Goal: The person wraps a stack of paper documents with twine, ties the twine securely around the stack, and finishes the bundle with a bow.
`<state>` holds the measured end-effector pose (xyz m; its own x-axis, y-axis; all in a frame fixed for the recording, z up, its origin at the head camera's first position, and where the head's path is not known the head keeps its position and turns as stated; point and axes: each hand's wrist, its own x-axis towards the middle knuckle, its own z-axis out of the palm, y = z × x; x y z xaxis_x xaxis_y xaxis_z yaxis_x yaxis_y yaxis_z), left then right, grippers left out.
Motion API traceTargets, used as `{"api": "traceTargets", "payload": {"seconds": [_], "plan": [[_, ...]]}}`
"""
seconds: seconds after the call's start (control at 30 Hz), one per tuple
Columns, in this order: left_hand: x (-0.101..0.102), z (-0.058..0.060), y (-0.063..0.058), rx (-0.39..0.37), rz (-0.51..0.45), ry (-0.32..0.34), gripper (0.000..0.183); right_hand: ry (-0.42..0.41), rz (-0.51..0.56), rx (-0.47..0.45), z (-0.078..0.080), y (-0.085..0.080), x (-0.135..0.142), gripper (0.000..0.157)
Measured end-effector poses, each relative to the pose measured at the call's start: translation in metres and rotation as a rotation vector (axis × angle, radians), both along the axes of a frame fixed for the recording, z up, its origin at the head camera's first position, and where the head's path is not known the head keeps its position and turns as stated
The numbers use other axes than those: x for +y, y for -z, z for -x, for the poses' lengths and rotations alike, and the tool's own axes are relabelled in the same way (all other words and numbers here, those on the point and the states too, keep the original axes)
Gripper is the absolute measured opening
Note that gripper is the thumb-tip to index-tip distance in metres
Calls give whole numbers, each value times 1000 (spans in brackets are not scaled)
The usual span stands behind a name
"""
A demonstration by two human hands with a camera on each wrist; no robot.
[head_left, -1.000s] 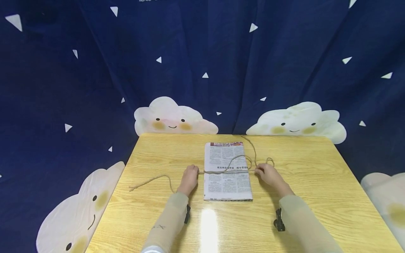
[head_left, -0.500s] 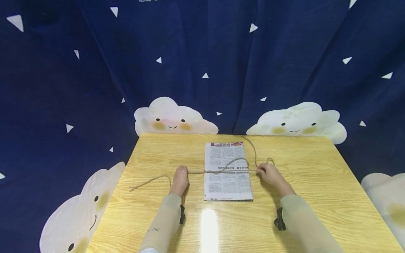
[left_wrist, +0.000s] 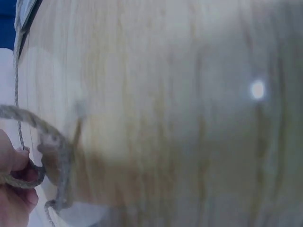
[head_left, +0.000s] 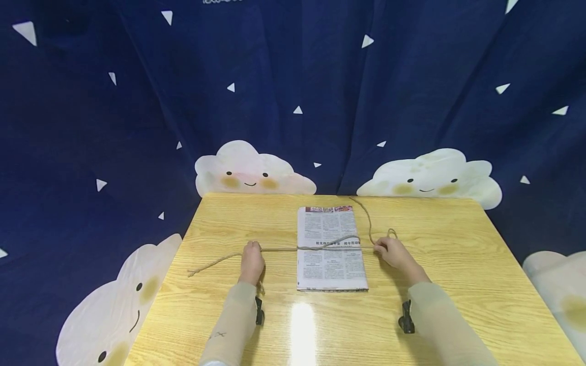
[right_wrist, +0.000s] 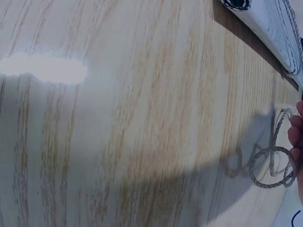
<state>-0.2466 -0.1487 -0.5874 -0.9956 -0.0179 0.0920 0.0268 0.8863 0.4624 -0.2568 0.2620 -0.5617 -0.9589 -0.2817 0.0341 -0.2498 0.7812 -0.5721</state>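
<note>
A folded newspaper (head_left: 331,272) lies in the middle of the table, with printed columns facing up. Thin brown twine (head_left: 280,249) runs across its middle, two strands side by side, one bowing up slightly toward the right edge. Left of the paper, my left hand (head_left: 252,262) pinches one length of twine. Just beyond the paper's right edge, my right hand (head_left: 394,254) pinches the other length. In the left wrist view the twine (left_wrist: 65,165) bends around the thumb and fingers of the left hand (left_wrist: 12,175). Small twine loops (right_wrist: 272,165) hang by the right fingers (right_wrist: 295,131).
One loose twine end (head_left: 208,267) lies on the wooden table (head_left: 458,284) to the left. Another end (head_left: 363,209) reaches the table's back edge. Behind stands a dark blue curtain (head_left: 293,76) with clouds and triangles. Both wrists carry small black cameras.
My left hand has moved left, away from the newspaper, drawing the twine with it. The twine's loop over the paper has become smaller and flatter. My right hand has stayed nearly in place.
</note>
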Motion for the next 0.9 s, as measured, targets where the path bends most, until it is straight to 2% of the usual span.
{"api": "traceTargets", "payload": {"seconds": [0.1,0.23,0.33,0.5,0.6,0.7,0.77,0.9], "plan": [[-1,0,0,-10,-3,-15,18,10,6,-34,-1,0,0,14],[4,1,-4,-26,48,-18,17,10,20,-56,-2,1,-1,14],[14,3,-9,-27,57,30,22,5,17,-54,-2,1,-3,16],[39,5,-17,-21,0,176,36,1,19,-65,3,-1,-10,21],[53,5,-16,-9,27,226,22,11,29,-25,7,-3,-14,17],[62,4,-11,11,81,245,9,44,19,32,11,-8,-19,14],[66,3,-9,10,90,248,10,74,20,51,13,-11,-22,13],[73,-1,-12,-59,27,231,14,143,22,62,17,-15,-29,14]]}}
